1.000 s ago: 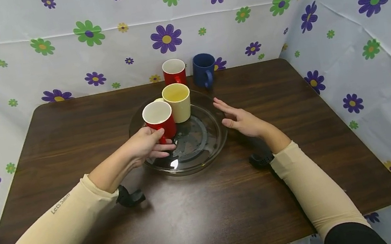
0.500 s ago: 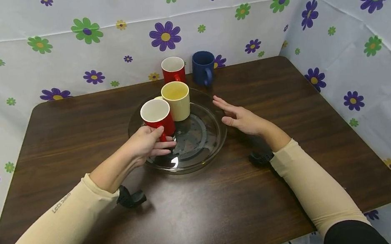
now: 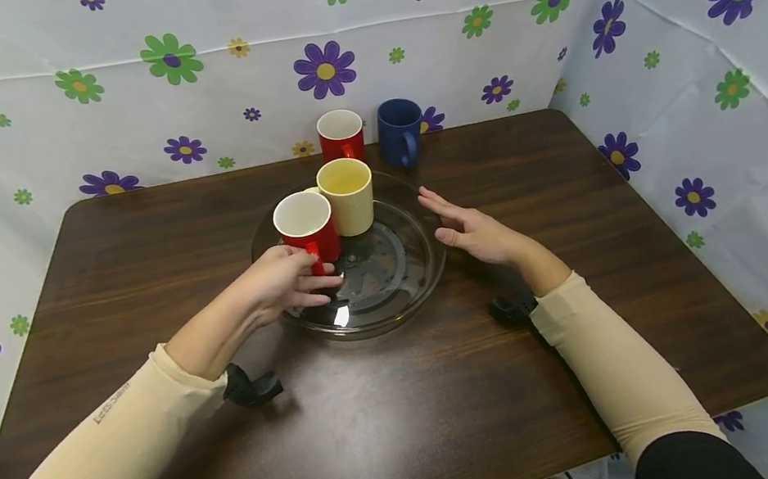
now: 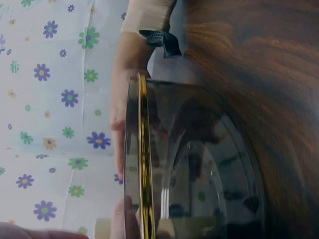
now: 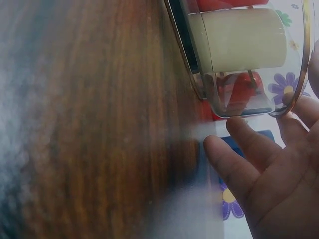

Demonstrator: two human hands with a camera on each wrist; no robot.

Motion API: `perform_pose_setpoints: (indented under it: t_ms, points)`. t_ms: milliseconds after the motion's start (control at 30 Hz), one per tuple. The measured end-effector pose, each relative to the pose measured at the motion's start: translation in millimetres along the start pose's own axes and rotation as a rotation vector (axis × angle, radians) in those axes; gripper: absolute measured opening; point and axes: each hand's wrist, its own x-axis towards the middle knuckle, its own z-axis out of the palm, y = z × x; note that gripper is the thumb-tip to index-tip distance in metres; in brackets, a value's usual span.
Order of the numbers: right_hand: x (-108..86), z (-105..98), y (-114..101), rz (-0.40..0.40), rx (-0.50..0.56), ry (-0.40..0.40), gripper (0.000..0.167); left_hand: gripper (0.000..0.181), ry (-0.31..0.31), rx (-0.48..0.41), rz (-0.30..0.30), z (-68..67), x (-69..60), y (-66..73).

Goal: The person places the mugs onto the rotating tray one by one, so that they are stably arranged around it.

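Observation:
In the head view, my left hand (image 3: 279, 282) pinches the handle of a red mug (image 3: 313, 238) with a white inside. That mug stands upright within a round, see-through smoky glass dish (image 3: 401, 303), at its left side. Just behind and right of it, a pale yellow mug (image 3: 353, 207) also stands in the dish, its side showing through the glass wall in the right wrist view as a yellow mug (image 5: 244, 42). With fingers extended, my right hand (image 3: 476, 234) rests at the dish's right rim, and the right wrist view shows fingers (image 5: 294, 127) touching that rim.
Behind the dish, a second red mug (image 3: 341, 136) and a blue mug (image 3: 400, 133) stand near the far edge of the dark wooden table (image 3: 411, 418). A flowered curtain (image 3: 231, 14) closes off the back and right side.
The red mug in my left hand has shifted slightly left, a little apart from the yellow one. The right hand has stayed at the rim. The head view has tilted a little.

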Motion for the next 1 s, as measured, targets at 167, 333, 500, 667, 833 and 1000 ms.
perform_pose_setpoints:
  t_ms: [167, 333, 500, 667, 833, 1000]
  points:
    - [1.9, -1.3, -2.2, 0.002, -0.003, -0.006, 0.077, 0.051, 0.028, 0.09, 0.03, -6.9, -11.1, -0.5]
    - [2.0, -2.4, -1.5, -0.001, -0.014, -0.004, 0.077, 0.047, 0.08, 0.251, 0.102, -15.7, -26.3, 3.0]
    - [1.8, -1.9, 0.0, -0.007, -0.005, -0.014, 0.07, 0.042, 0.217, 0.696, 0.257, -35.4, -45.5, 13.4]
    - [3.3, -1.7, 0.3, -0.004, -0.007, -0.008, 0.065, 0.054, 0.278, 0.931, 0.338, -60.0, -52.9, 20.7]
    - [3.7, -1.1, -1.9, 0.023, -0.009, -0.011, 0.062, 0.086, 0.219, 1.032, 0.346, -79.7, -41.1, 12.7]
    - [-3.8, -2.5, -32.4, 0.031, 0.011, -0.016, 0.061, 0.097, 0.167, 1.039, 0.385, -87.2, -26.2, -2.3]
